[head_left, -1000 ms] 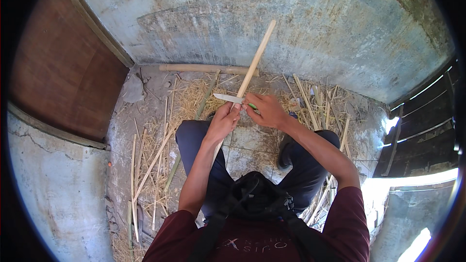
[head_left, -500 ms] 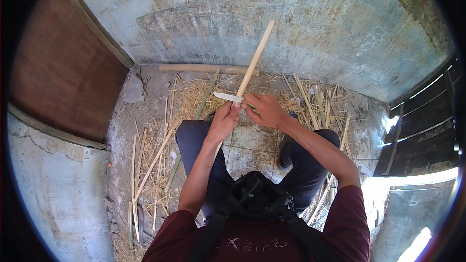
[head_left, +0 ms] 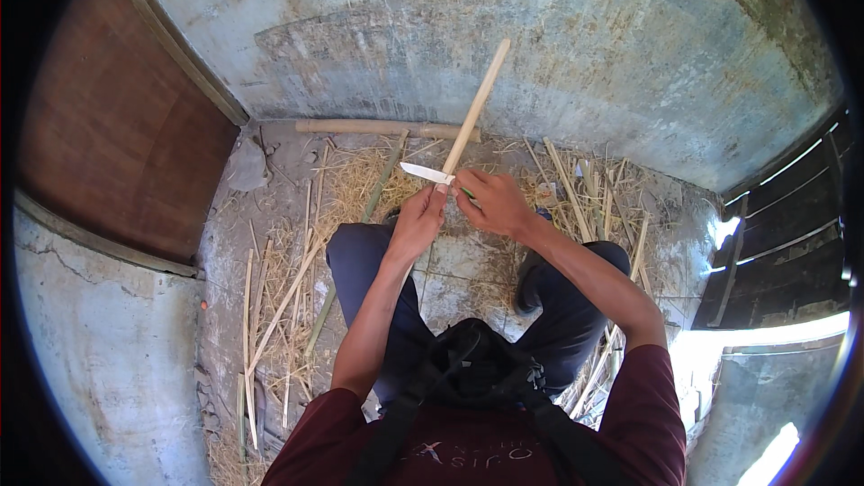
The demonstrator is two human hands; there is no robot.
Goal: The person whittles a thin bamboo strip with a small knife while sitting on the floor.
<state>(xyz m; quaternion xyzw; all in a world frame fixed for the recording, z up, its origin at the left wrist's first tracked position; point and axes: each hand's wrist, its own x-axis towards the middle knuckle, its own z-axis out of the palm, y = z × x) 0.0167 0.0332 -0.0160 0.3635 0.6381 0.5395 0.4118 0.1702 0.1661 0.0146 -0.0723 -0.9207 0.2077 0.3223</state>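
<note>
A long, pale bamboo strip [head_left: 479,106] slants up and away from me toward the far wall. My left hand [head_left: 419,220] is wrapped round its lower part, thumb on top, and the strip's near end runs down beside my left forearm. My right hand [head_left: 493,201] is closed round the green handle of a knife [head_left: 425,172]. The blade points left and lies across the strip just beyond my left thumb, touching or very near it. Most of the handle is hidden by my fingers.
Thin shavings [head_left: 346,184] litter the floor between my knees and the wall. Several bamboo strips [head_left: 286,306] lie to my left, more [head_left: 571,187] to my right. A thick bamboo pole [head_left: 360,126] rests along the far wall [head_left: 378,45]. A brown door panel [head_left: 126,117] stands at left.
The knife and my right hand have shifted slightly, the blade tip a little to the right and tilted more. My left hand and the strip have barely moved.
</note>
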